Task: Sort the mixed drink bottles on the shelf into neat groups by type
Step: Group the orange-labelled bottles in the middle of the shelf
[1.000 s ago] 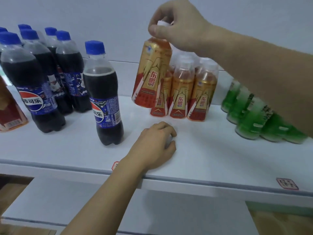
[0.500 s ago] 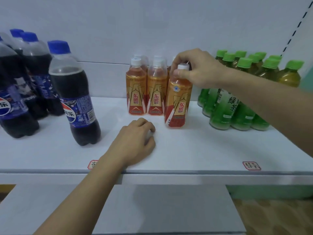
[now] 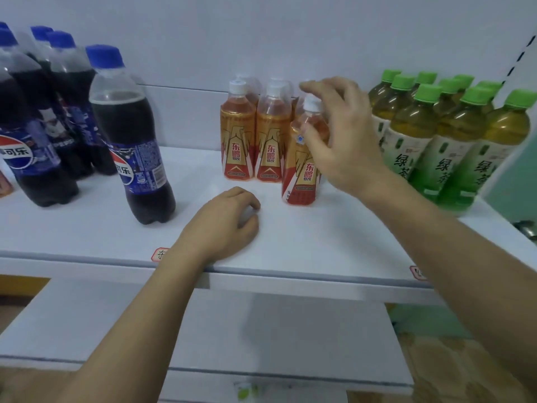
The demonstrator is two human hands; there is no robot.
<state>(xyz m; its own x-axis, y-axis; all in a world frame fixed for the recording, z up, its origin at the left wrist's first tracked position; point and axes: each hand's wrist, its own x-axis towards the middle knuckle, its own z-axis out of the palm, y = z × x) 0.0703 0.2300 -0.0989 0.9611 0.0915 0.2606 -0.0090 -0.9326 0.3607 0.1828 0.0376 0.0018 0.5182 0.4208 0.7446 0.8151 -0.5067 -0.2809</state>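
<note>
On the near edge of the white shelf (image 3: 334, 251), the left hand (image 3: 223, 225) rests with its fingers loosely curled under, holding nothing, its forearm crossing the shelf's front lip. A small red-bordered label (image 3: 159, 254) sits on the edge just left of that wrist, and another (image 3: 418, 273) is partly hidden by the right forearm.

Just beyond the left hand, a little to its right, the small orange-and-red energy drink bottle with a white cap (image 3: 302, 167) stands upright on the shelf, in front of the right end of the group of matching orange bottles (image 3: 255, 132). The right hand (image 3: 340, 135) is at this bottle's right side with fingers spread and relaxed; the thumb lies against the bottle's shoulder, and whether the other fingers touch it I cannot tell.

To the left, a dark plastic cola bottle with a blue cap (image 3: 130, 138) stands alone, forward of the cluster of similar cola bottles (image 3: 43, 117) at the far left. At the right, the green-capped green tea bottles (image 3: 453, 135) stand packed together towards the pale back wall (image 3: 261, 33).
</note>
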